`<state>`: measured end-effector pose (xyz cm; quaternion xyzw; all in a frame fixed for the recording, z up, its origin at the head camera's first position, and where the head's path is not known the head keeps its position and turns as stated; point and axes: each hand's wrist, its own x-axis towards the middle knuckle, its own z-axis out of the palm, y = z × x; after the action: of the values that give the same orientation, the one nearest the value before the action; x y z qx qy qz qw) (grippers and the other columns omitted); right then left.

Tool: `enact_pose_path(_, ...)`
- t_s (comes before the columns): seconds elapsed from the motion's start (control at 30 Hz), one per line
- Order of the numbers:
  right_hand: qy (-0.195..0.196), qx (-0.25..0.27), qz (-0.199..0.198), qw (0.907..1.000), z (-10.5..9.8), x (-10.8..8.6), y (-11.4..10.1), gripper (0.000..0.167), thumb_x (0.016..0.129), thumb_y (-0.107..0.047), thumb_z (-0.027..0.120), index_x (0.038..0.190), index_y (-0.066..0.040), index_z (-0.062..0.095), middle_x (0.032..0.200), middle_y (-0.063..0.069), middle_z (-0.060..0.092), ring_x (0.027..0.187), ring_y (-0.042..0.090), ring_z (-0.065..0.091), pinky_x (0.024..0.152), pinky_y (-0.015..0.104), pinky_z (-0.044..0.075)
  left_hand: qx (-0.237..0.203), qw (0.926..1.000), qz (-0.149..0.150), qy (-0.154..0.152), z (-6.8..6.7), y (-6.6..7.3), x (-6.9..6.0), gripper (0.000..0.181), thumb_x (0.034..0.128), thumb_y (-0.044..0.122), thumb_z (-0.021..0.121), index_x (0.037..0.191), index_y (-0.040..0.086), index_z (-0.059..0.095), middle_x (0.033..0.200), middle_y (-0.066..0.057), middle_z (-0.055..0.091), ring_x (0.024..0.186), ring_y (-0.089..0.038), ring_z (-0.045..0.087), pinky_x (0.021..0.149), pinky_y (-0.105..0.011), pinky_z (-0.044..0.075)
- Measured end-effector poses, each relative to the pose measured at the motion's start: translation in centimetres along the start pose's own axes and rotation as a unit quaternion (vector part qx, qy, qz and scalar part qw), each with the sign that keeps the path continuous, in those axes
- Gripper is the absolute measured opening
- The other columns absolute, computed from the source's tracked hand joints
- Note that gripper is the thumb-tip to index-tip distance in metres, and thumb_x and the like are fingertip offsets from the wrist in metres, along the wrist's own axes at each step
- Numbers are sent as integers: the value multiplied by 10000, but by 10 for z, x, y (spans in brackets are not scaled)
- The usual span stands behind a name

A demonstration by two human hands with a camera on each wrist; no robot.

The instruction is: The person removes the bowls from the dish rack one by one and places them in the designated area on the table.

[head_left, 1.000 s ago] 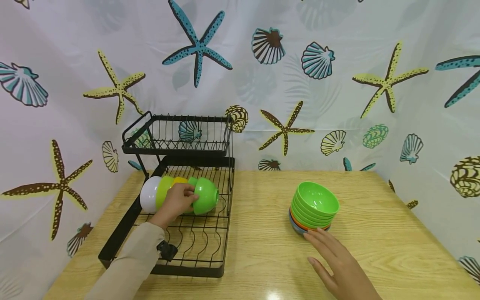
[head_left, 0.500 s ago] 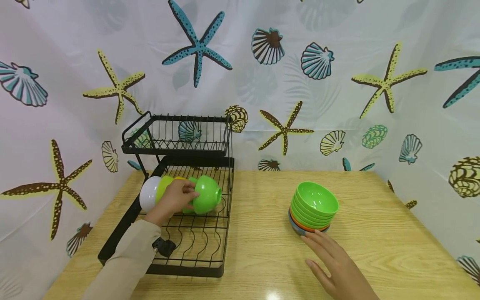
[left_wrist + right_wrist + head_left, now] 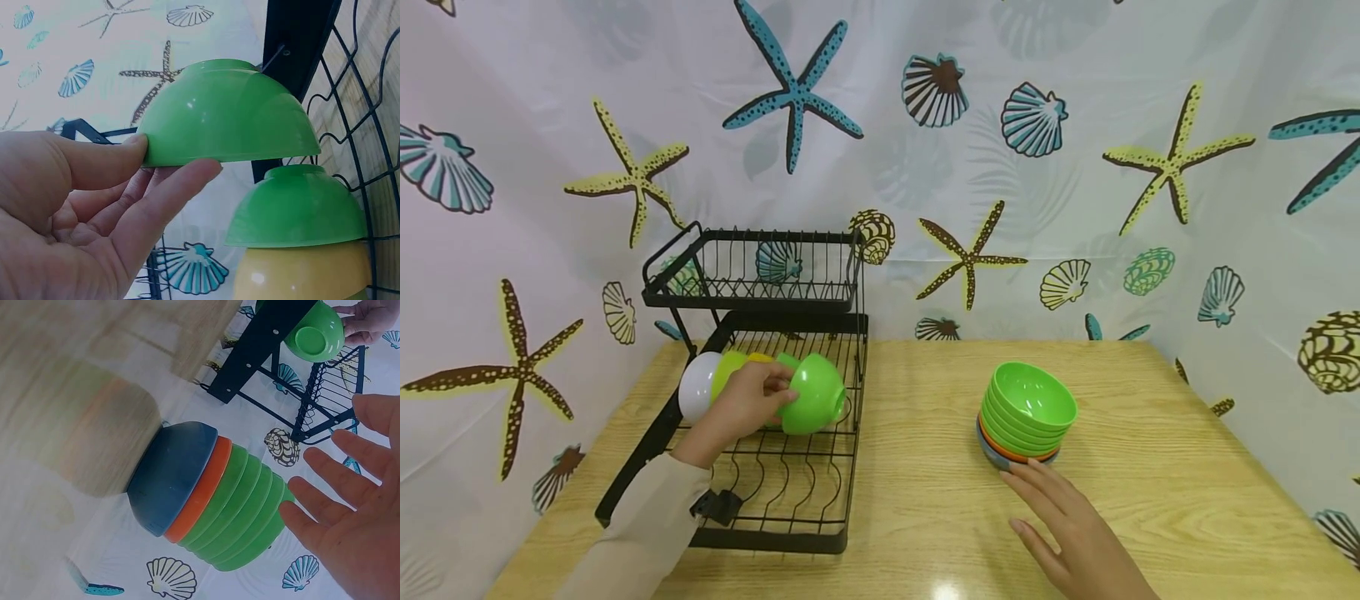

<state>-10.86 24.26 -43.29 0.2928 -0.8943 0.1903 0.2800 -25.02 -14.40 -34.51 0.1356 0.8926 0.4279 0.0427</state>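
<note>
My left hand (image 3: 748,400) pinches the rim of a green bowl (image 3: 815,395) between thumb and fingers, over the lower tier of a black dish rack (image 3: 775,542). In the left wrist view this bowl (image 3: 231,119) stands apart from a second green bowl (image 3: 297,209), which sits against a yellow bowl (image 3: 303,272). A yellow-green bowl (image 3: 726,372) and a white bowl (image 3: 697,387) stand further left in the row. My right hand (image 3: 1075,533), fingers extended, is beside a stack of green bowls (image 3: 1033,400) with an orange bowl (image 3: 200,494) and a blue bowl (image 3: 172,475) at its bottom.
The rack's upper tier (image 3: 752,271) rises behind the row of bowls. Wire slots fill the rack's front part. Wooden tabletop (image 3: 917,467) lies between rack and stack. A curtain (image 3: 880,167) with starfish and shells hangs behind and at both sides.
The held green bowl has shifted slightly right and tilted, coming away from the bowl beside it. My left forearm has moved a little left and down. My right hand has barely moved.
</note>
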Motion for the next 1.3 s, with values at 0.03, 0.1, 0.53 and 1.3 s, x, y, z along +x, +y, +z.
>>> enact_pose_path(0.03, -2, 1, -7, 10000, 0, 0, 0, 477, 885, -196, 690, 1329, -87, 554, 1325, 71, 548, 1305, 200, 432, 1118, 103, 172, 25, 10000, 45, -2, 0, 1, -2, 335, 931, 21, 598, 1231, -122, 552, 1020, -197, 620, 982, -337, 632, 658, -335, 599)
enact_pose_path(0.1, 11, 15, -35, 10000, 1, 0, 0, 478, 882, -192, 693, 1327, -88, 555, 1326, 68, 548, 1317, 186, 420, 1119, 105, 175, 59, 9999, 83, -3, 0, 3, -7, 329, 930, 20, 601, 1226, -117, 560, 1007, -185, 623, 979, -326, 634, 650, -321, 598)
enact_pose_path(0.53, -6, 35, -12, 10000, 1, 0, -1, 463, 883, -190, 690, 1314, -75, 564, 1326, 73, 548, 1331, 178, 405, 1118, 100, 165, 340, 9966, 694, 280, 3, 7, -32, 304, 903, 59, 652, 1181, -62, 633, 978, -138, 691, 895, -260, 663, 632, -290, 575)
enact_pose_path(1.3, 127, 3, -54, 9999, 3, 4, -6, 542, 855, -182, 722, 1359, -116, 535, 1327, 75, 552, 1200, 300, 509, 1103, 84, 175, 816, 9378, 3215, 1023, 28, 12, -65, 315, 735, -71, 752, 1032, 30, 738, 974, -62, 730, 856, -159, 693, 739, -228, 574)
